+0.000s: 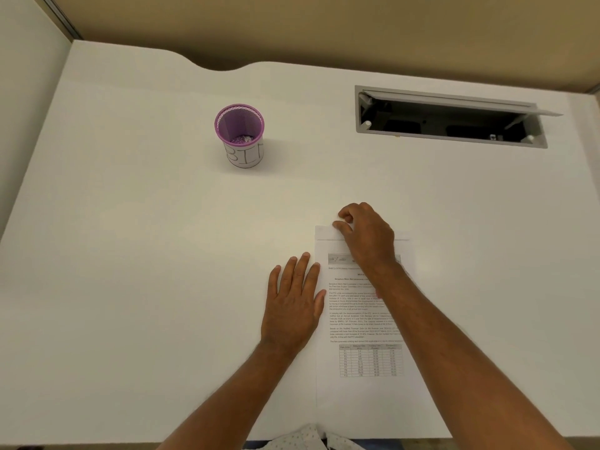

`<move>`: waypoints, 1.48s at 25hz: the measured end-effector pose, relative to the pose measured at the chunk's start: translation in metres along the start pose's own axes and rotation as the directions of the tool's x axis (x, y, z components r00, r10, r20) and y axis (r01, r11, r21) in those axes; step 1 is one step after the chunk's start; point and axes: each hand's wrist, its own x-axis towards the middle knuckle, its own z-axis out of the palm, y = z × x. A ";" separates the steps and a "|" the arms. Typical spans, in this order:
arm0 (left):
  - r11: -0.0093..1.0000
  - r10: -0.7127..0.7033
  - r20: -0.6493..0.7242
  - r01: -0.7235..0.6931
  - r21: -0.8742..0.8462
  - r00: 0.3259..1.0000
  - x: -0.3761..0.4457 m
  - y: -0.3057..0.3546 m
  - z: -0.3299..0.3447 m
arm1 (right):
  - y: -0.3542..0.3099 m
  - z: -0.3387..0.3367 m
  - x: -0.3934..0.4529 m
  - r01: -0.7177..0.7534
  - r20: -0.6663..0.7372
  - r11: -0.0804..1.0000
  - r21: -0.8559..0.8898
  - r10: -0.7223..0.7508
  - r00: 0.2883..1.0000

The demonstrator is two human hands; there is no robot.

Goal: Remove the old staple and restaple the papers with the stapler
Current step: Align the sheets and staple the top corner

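Note:
Printed white papers [360, 323] with text and a table lie flat on the white desk [146, 254] in front of me. My left hand [293, 303] rests flat, fingers spread, on the desk at the papers' left edge. My right hand [365, 235] sits on the top of the papers, its fingertips curled and pinched at the top-left corner. Whether it pinches the paper or a staple I cannot tell; no staple shows. No stapler is in view.
A purple mesh cup [239, 134] with a white label reading "BIN" stands at the back left, something small inside. An open grey cable hatch [451, 116] is sunk into the desk at the back right. A beige partition lines the far edge.

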 end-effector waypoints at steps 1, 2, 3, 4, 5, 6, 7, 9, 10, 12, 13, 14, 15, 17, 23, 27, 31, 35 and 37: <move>1.000 0.000 0.000 0.000 0.003 1.000 0.000 0.000 -0.001 | 0.000 -0.001 0.002 -0.023 0.010 1.000 0.007 0.023 1.000; 1.000 -0.001 0.002 0.001 0.004 1.000 0.001 0.000 -0.001 | 0.000 -0.002 0.003 -0.035 0.022 0.999 -0.003 0.035 0.999; 1.000 -0.003 0.006 0.003 0.005 1.000 0.001 0.001 -0.002 | -0.001 -0.003 0.005 -0.042 0.038 0.999 -0.018 0.043 0.998; 1.000 -0.005 0.010 0.005 0.007 1.000 0.001 0.001 -0.002 | -0.002 -0.004 0.008 -0.050 0.057 0.998 -0.028 0.051 0.997; 1.000 -0.006 0.012 0.006 0.009 1.000 0.001 0.001 -0.002 | -0.003 -0.005 0.010 -0.062 0.078 0.998 -0.031 0.064 0.995; 1.000 -0.007 0.013 0.007 0.008 1.000 0.002 0.001 -0.003 | -0.004 -0.006 0.014 -0.079 0.103 0.996 -0.031 0.082 0.991; 1.000 -0.009 0.012 0.009 0.006 1.000 0.002 0.001 -0.003 | -0.005 -0.007 0.017 -0.097 0.130 0.995 -0.034 0.101 0.986; 1.000 -0.010 0.012 0.010 0.005 1.000 0.002 0.001 -0.002 | -0.007 -0.007 0.021 -0.125 0.180 0.990 -0.068 0.135 0.974; 1.000 -0.009 0.011 0.009 0.004 1.000 0.002 0.001 -0.002 | -0.009 -0.007 0.021 -0.129 0.193 0.987 -0.096 0.145 0.970; 1.000 -0.011 0.016 0.011 0.000 1.000 0.001 0.001 -0.001 | -0.012 -0.006 0.020 -0.116 0.206 0.983 -0.142 0.144 0.968; 1.000 -0.013 0.020 0.013 -0.003 1.000 0.001 0.001 -0.001 | -0.013 -0.005 0.019 -0.104 0.207 0.983 -0.154 0.135 0.969; 1.000 -0.015 0.024 0.015 -0.004 1.000 0.002 0.001 0.000 | -0.014 -0.005 0.017 -0.089 0.202 0.983 -0.163 0.121 0.972; 1.000 -0.017 0.028 0.017 -0.006 0.999 0.002 0.001 0.000 | -0.013 -0.005 0.016 -0.067 0.189 0.983 -0.172 0.100 0.977; 1.000 -0.020 0.034 0.020 -0.012 0.999 0.001 0.000 0.001 | -0.012 -0.005 0.010 -0.032 0.140 0.986 -0.166 0.055 0.989; 1.000 -0.010 0.030 0.011 -0.012 0.999 0.001 -0.001 0.002 | 0.005 -0.010 0.008 -0.255 0.063 0.914 0.314 0.248 0.967; 1.000 -0.005 0.024 0.005 -0.014 1.000 0.000 -0.001 0.003 | 0.002 -0.012 0.004 -0.188 0.044 0.959 0.213 0.183 0.982; 1.000 -0.005 0.023 0.005 -0.012 1.000 0.001 -0.001 0.004 | -0.008 -0.007 0.007 -0.143 0.020 0.989 0.043 0.143 0.990; 1.000 -0.002 0.016 0.002 -0.008 1.000 0.001 -0.001 0.003 | -0.018 -0.008 0.020 -0.096 0.091 0.968 -0.231 0.119 0.989; 1.000 -0.001 0.013 0.001 -0.006 1.000 0.001 0.000 0.002 | -0.021 -0.008 0.024 -0.091 0.127 0.960 -0.264 0.128 0.984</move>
